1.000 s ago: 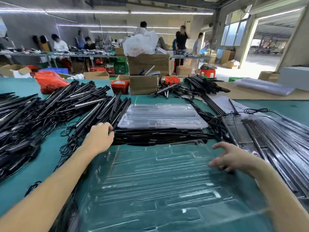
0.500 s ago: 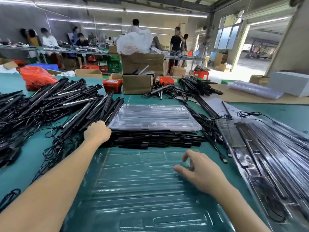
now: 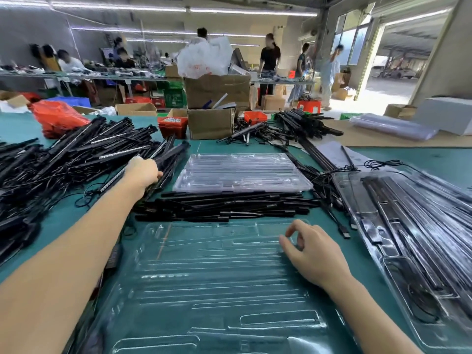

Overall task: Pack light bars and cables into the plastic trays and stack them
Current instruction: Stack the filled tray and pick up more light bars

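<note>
From the head camera, the left hand (image 3: 143, 172) reaches forward into the heap of long black light bars (image 3: 84, 154), its fingers curled round the bars at the heap's near right edge. The right hand (image 3: 313, 254) hovers low over the far right corner of the empty clear moulded plastic tray (image 3: 204, 284) lying nearest the person on the green table top (image 3: 434, 159); its fingers are loosely bent and grip nothing, and whether the fingertips touch the tray cannot be told.

Between the two hands, just beyond the empty tray's far edge, lies a crosswise row of short black bars and cable pieces (image 3: 224, 205). Beyond that row, right of the left hand, sits a stack of clear plastic trays (image 3: 242, 172). Right of the right hand, a filled clear tray with black bars (image 3: 408, 226) lies at an angle, and loose black cables with plugs (image 3: 337, 221) trail between it and the empty tray.

Farther out past the left hand stand an orange plastic bag (image 3: 57, 118), a small red bin (image 3: 172, 126) and brown cardboard boxes (image 3: 212, 123), one topped by a white plastic bag (image 3: 204, 58). A second bundle of black bars (image 3: 306, 126) lies far beyond the right hand. People (image 3: 269, 62) work at benches at the back.
</note>
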Demonstrator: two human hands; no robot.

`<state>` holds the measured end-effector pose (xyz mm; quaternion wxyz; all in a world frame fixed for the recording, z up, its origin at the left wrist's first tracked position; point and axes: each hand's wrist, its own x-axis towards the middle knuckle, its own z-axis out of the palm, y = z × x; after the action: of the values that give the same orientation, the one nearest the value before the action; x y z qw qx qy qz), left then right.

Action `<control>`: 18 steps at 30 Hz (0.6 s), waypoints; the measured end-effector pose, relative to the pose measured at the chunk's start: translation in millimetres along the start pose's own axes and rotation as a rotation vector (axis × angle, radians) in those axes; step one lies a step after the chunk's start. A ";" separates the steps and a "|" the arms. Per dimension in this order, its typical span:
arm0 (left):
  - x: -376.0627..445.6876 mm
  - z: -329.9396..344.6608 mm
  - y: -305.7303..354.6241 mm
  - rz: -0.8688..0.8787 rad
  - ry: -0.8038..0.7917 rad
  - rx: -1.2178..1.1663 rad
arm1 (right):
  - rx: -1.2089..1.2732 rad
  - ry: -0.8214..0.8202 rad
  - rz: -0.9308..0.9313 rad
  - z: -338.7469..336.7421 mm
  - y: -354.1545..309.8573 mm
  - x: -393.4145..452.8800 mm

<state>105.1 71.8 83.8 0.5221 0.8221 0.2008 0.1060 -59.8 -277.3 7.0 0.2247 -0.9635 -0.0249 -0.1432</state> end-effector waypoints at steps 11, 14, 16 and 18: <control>-54.1 -8.3 13.1 0.240 0.188 -0.482 | 0.065 0.001 0.031 3.3 4.9 3.2; -77.9 -6.6 10.2 0.375 0.183 -0.550 | 0.114 0.008 0.038 2.7 5.9 5.3; -94.5 -5.7 8.3 0.469 0.173 -0.588 | 0.134 0.014 0.043 1.9 6.5 6.7; -110.8 -6.7 6.5 0.585 0.166 -0.587 | 0.138 0.012 0.060 1.3 5.8 7.9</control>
<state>4.6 26.0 96.4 0.6640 0.6496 -0.0381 0.3684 -51.2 -282.1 5.7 0.2947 -0.9452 -0.0045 -0.1403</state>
